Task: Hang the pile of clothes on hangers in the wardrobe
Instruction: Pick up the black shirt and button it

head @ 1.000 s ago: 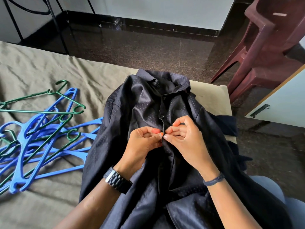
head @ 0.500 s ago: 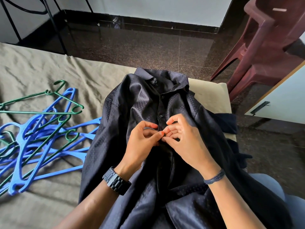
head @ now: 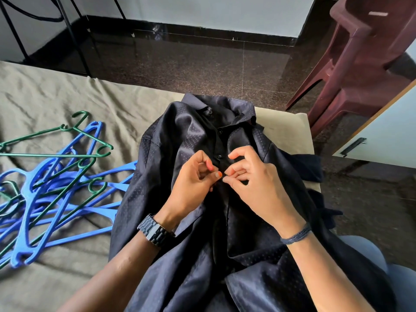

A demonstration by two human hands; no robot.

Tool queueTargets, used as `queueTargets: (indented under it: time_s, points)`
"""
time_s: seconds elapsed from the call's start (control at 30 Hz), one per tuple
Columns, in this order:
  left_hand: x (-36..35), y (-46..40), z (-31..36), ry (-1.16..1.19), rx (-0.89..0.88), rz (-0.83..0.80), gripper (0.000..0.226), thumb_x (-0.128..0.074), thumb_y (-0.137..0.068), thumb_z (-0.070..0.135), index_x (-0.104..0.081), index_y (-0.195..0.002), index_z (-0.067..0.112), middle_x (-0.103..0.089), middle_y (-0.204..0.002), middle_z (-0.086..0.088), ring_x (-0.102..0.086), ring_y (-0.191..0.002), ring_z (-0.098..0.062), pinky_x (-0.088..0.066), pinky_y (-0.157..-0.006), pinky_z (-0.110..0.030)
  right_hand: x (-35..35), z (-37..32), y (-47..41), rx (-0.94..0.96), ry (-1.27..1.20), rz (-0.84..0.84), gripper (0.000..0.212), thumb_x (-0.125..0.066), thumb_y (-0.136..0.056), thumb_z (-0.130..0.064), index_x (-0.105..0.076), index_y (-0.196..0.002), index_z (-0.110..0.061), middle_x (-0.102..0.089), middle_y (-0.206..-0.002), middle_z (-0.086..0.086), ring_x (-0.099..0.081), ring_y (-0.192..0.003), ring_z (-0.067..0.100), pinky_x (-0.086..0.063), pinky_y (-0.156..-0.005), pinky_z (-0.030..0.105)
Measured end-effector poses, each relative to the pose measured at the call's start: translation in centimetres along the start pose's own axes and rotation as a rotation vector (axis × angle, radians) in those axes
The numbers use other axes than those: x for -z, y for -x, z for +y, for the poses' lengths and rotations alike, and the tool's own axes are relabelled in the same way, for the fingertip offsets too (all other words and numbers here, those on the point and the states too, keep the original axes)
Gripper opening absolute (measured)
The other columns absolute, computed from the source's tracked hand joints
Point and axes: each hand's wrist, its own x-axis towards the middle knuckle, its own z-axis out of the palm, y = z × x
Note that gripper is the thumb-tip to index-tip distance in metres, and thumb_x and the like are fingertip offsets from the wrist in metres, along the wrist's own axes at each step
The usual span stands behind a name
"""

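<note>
left hand (head: 191,188) and right hand (head: 254,183) pinch the placket of the dark shirt (head: 193,140), which lies on the bed (head: 67,97) over the lap. risk: slick fabric slips, button misses its hole. hangers (head: 56,176) lie beyond, left

Dark navy shirt (head: 186,154), glossy, dotted all over with tiny pale specks, black buttons down the front. Olive-grey sheet on the bed (head: 56,104), a cream patch at its far corner. Bright blue hangers (head: 33,199) tangled with dark green hangers (head: 56,154). Orange-red nail polish on the left hand (head: 193,185); black watch (head: 155,230) on that wrist. Blue-grey thread band (head: 296,235) on the other wrist. Maroon chair (head: 360,64), speckled brown-black floor (head: 202,64), pale wall.
</note>
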Motion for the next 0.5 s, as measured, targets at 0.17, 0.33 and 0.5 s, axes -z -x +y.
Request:
queueTargets:
  time_s: [0.17, 0.33, 0.5]
  points:
    - [-1.1, 0.0, 0.1, 0.073, 0.004, 0.106, 0.030, -0.055, -0.086, -0.014, -0.041, -0.078, 0.011, -0.055, -0.064, -0.002, -0.051, -0.055, -0.008, -0.045, -0.051, -0.018, -0.1, 0.1, -0.7, -0.281, -0.299, 0.100, 0.033, -0.073, -0.077, 0.001, -0.050, -0.091, -0.019, -0.071, -0.072, -0.001, -0.067, -0.065, 0.009, -0.054, -0.068, 0.022]
    - [-1.1, -1.4, -0.4, 0.057, 0.009, 0.103, 0.030, -0.057, -0.088, -0.008, -0.042, -0.079, 0.015, -0.055, -0.066, -0.004, -0.051, -0.059, -0.012, -0.045, -0.054, -0.021, 0.9, 0.9, -2.3, -0.526, -0.837, 0.007, 0.028, -0.060, -0.083, 0.013, -0.048, -0.093, -0.010, -0.065, -0.074, 0.008, -0.062, -0.064, 0.015, -0.050, -0.061, 0.022]
    - [-0.1, -3.0, -1.4, -0.281, 0.064, -0.008, 0.023, -0.070, -0.084, 0.008, -0.051, -0.080, 0.020, -0.065, -0.076, -0.008, -0.058, -0.065, -0.014, -0.051, -0.062, -0.027, 0.2, 2.6, -2.9, -0.469, -0.204, 0.029, 0.029, -0.069, -0.082, -0.003, -0.052, -0.104, -0.012, -0.065, -0.085, 0.001, -0.064, -0.071, 0.013, -0.048, -0.062, 0.014]
